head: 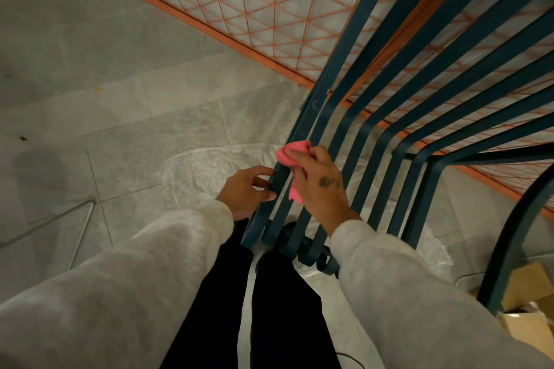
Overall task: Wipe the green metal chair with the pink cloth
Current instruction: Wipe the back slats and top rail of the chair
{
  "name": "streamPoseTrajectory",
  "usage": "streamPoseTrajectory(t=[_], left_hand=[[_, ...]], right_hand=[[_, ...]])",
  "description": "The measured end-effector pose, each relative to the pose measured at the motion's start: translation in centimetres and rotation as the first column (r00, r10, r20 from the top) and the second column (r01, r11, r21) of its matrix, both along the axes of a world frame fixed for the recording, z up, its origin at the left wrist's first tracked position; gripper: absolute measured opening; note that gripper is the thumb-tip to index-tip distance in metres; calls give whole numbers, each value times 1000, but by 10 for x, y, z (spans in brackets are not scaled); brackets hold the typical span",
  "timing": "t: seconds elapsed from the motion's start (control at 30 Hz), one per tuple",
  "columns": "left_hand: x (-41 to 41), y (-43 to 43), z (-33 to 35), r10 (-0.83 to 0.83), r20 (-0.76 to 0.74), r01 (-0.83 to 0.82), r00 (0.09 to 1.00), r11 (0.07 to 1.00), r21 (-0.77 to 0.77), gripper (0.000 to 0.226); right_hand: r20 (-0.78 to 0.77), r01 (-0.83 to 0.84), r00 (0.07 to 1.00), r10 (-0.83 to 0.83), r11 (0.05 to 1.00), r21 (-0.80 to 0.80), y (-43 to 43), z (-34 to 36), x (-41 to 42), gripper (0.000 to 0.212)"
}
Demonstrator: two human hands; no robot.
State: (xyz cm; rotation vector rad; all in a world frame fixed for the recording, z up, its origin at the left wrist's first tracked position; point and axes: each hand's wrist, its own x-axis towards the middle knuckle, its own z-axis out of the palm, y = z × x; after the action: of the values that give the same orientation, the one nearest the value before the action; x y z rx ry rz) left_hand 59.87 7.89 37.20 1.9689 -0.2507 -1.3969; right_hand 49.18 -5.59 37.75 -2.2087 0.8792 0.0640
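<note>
The green metal chair (374,117) fills the right half of the view, its long flat slats curving down toward me and ending in curled tips near my legs. My left hand (250,190) grips the outermost left slat, fingers and thumb curled round it. My right hand (319,178) holds the crumpled pink cloth (292,154) against the neighbouring slats, just right of my left hand. Part of the cloth hangs below my palm.
An orange wire-mesh panel (269,15) runs diagonally behind the chair. Clear plastic sheeting (209,165) lies on the grey tiled floor under the chair. A thin metal frame (81,219) sits at the left, cardboard boxes (527,308) at the lower right.
</note>
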Motion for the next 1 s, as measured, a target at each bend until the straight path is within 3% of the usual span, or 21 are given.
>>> streamPoseTrajectory(t=[0.1,0.23,0.33,0.53,0.77,0.87,1.0], left_hand=[[1,0,-1,-2,-13,2,1000,1000,7,42],[5,-3,-1,-50,0,50,999,999,-4,44],[7,-5,-1,-37,-21,37,999,999,6,43],[8,-5,0,-32,-53,33,998,999,15,43],[7,-8,2,-25,-64,25,998,1000,-1,48],[13,-18,6,42,-83,-44,996,999,-28,44],[27,-37,10,55,-69,-60,996,996,-68,41]], right_hand=[[21,95,995,-95,996,0,12,0,3,41],[42,-80,996,77,992,92,31,5,-23,43],[40,-175,984,174,984,19,16,4,-25,39],[47,20,999,-18,999,-47,6,-1,4,40],[13,-170,985,170,967,192,12,8,-25,39],[-1,-87,996,92,951,295,-16,13,-20,38],[13,127,991,-131,975,182,-48,13,6,37]])
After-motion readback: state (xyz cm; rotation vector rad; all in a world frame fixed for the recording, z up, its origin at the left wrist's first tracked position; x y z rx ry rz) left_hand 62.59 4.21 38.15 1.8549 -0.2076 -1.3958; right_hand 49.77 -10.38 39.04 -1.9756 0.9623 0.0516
